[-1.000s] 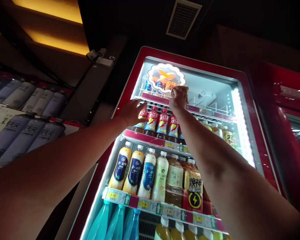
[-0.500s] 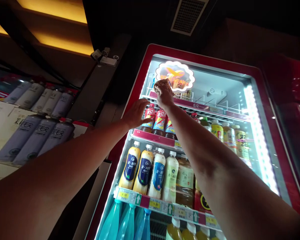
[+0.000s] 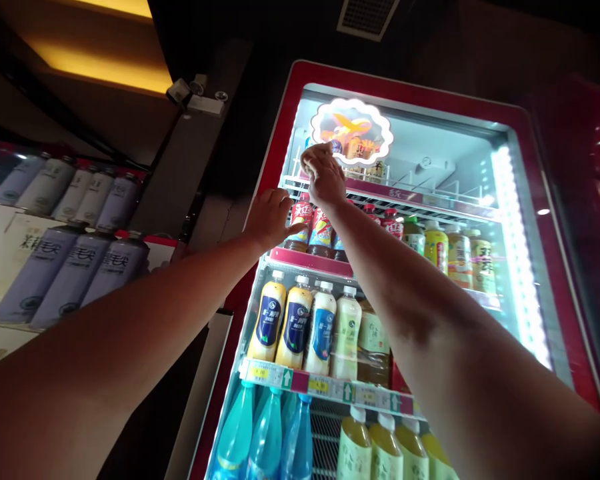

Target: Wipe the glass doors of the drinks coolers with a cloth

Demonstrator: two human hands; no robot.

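Note:
My right hand (image 3: 325,177) is closed on a crumpled brownish cloth (image 3: 309,160) and presses it to the glass door (image 3: 433,150) of a drinks fridge. It sits just below and left of the glowing scalloped sign (image 3: 353,132). Lower and to the left, my left hand (image 3: 270,219) lies at the red door frame (image 3: 275,143) with its fingers outstretched and no object in it. Behind the glass stand bottles with red labels (image 3: 301,220), partly covered by my hands and right forearm.
Lower fridge shelves hold yellow-and-blue labelled bottles (image 3: 267,320) and blue bottles (image 3: 267,433) above and below a price strip (image 3: 330,389). On the left are lavender bottles (image 3: 55,273) on cartons. A ceiling vent (image 3: 367,17) is overhead.
The fridge appears higher in the picture as my view has tilted down. My right hand with the cloth has shifted slightly down and left relative to the sign. My left thumb is spread wider.

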